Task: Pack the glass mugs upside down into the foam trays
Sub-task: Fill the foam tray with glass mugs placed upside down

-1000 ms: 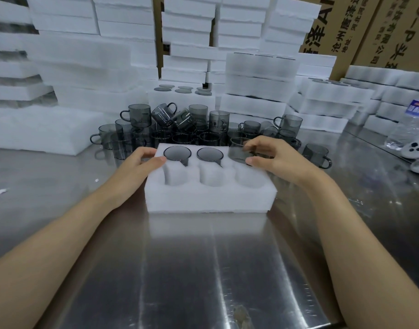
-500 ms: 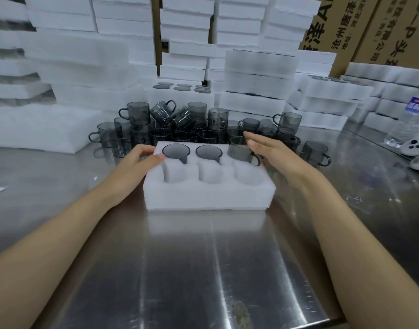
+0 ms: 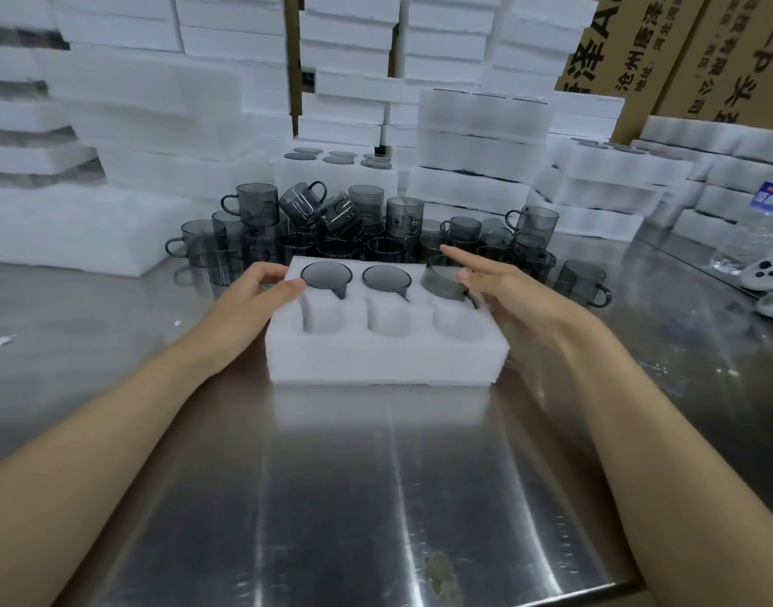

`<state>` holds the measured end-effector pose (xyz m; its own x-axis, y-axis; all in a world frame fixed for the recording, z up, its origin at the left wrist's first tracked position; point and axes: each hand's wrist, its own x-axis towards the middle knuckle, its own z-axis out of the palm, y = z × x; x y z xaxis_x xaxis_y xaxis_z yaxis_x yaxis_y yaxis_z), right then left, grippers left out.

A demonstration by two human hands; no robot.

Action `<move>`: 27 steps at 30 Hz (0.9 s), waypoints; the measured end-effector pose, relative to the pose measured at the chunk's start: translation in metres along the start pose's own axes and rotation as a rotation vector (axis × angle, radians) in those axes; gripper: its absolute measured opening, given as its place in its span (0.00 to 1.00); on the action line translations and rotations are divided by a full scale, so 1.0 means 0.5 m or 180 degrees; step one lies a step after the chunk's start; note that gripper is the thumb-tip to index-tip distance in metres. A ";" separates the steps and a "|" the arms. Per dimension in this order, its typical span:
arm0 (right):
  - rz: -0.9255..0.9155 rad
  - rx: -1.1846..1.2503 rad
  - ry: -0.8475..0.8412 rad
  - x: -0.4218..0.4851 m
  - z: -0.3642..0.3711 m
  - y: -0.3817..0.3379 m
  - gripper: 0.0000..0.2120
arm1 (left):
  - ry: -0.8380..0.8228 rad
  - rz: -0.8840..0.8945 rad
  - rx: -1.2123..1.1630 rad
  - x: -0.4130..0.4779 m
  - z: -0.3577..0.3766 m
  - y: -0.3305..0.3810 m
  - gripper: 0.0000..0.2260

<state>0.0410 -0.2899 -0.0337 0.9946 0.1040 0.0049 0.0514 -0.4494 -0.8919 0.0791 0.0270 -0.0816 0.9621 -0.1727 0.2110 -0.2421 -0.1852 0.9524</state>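
One mug (image 3: 440, 280) released by right hand (image 3: 511, 291), now spread open; left hand (image 3: 253, 295) grips tray (image 3: 384, 361).

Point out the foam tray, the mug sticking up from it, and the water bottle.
foam tray (image 3: 384, 361): head view, on its front wall.
raised mug (image 3: 439, 280): head view, on its glass side wall.
water bottle (image 3: 754, 238): head view, on the clear body below the label.

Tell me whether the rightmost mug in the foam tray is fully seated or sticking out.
Sticking out: the rightmost mug stands above the foam tray, while both neighbours sit flush.
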 end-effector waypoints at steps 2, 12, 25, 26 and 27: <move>0.0001 -0.0056 -0.0028 0.002 -0.001 0.000 0.17 | 0.0035 0.0032 0.0027 -0.002 0.004 0.001 0.07; 0.0016 -0.0618 -0.0159 0.014 -0.001 -0.007 0.18 | 0.0073 -0.0069 0.0056 -0.004 0.013 0.010 0.05; -0.0049 0.0337 -0.0015 -0.010 0.023 0.019 0.18 | 0.0169 0.0135 0.0124 -0.014 0.009 0.018 0.06; -0.0144 0.0461 0.0178 -0.012 0.021 0.013 0.24 | 0.0259 0.0257 0.0090 -0.017 0.010 0.021 0.09; -0.0334 0.0607 0.0381 -0.012 0.021 0.007 0.28 | 0.0362 0.0422 0.0041 -0.021 0.013 0.027 0.11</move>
<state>0.0340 -0.2827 -0.0416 0.9889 0.0304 0.1453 0.1482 -0.2650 -0.9528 0.0651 0.0199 -0.0725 0.9294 -0.0861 0.3588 -0.3687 -0.1805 0.9118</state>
